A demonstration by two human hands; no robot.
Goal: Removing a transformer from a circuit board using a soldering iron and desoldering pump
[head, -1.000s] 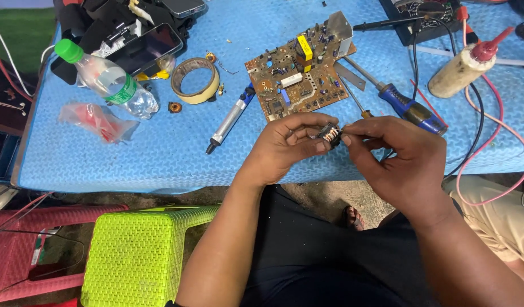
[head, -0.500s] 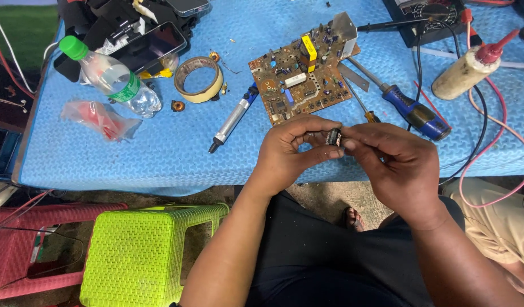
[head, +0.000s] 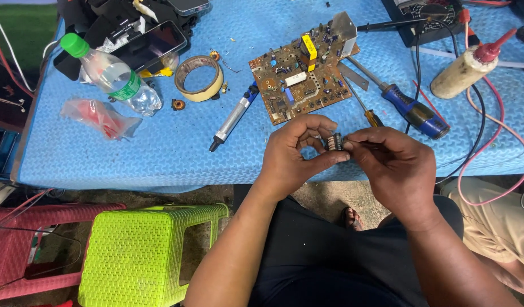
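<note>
Holding position over the blue mat [head: 159, 153], I log from largest to smallest. Beyond my fingertips lies the brown circuit board [head: 301, 79], tilted; farther left of them lies a clear bottle [head: 111, 77] with a green cap and green label band. Left hand [head: 293, 156] and right hand [head: 395, 170] meet at the table edge. Small dark component [head: 334, 142] sits between them, long axis roughly upright, clamped by left thumb and fingers; right fingertips [head: 353, 145] pinch its right side, equally near.
</note>
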